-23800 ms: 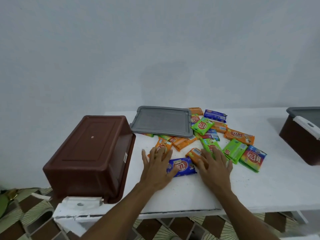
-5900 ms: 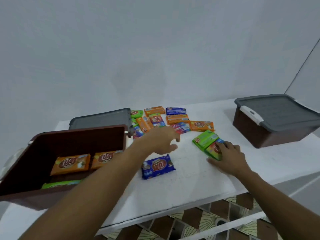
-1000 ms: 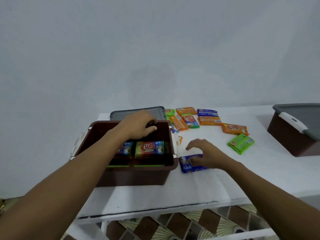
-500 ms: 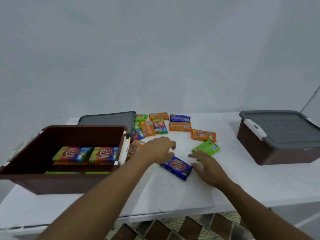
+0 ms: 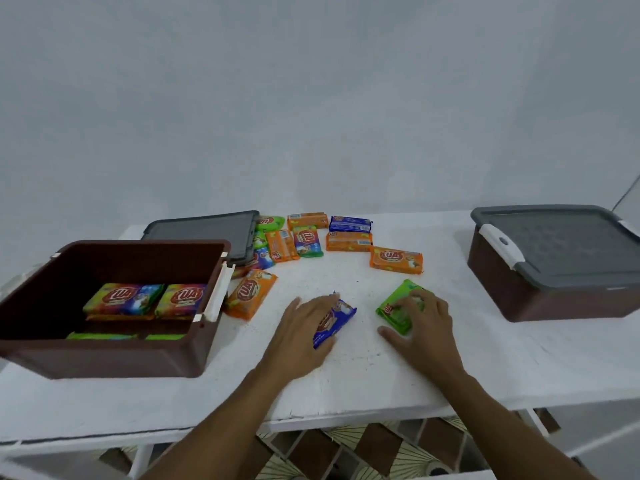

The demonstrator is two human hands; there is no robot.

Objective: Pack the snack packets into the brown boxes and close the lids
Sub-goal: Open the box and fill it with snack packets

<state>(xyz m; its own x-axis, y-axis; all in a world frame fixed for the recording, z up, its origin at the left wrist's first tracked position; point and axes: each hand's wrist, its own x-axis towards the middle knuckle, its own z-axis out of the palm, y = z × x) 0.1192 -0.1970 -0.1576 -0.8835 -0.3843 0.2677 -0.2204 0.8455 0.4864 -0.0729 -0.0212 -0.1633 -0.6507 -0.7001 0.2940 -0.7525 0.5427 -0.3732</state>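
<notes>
Left hand (image 5: 301, 330) grasps a blue packet (image 5: 341, 314) between thumb and fingers at lower centre of the frame. Right hand (image 5: 424, 329) curls its fingers over a green packet (image 5: 394, 312) near it. Both packets lie on the white table (image 5: 346, 386). At left, an open brown box (image 5: 104, 362) holds multicoloured packets (image 5: 123, 299), and a grey lid (image 5: 204, 230) lies flat behind it. An orange packet (image 5: 251, 294) lies just beside the box. Loose packets (image 5: 349, 241) spread across upper centre. At right stands a lidded brown box (image 5: 554, 296).
</notes>
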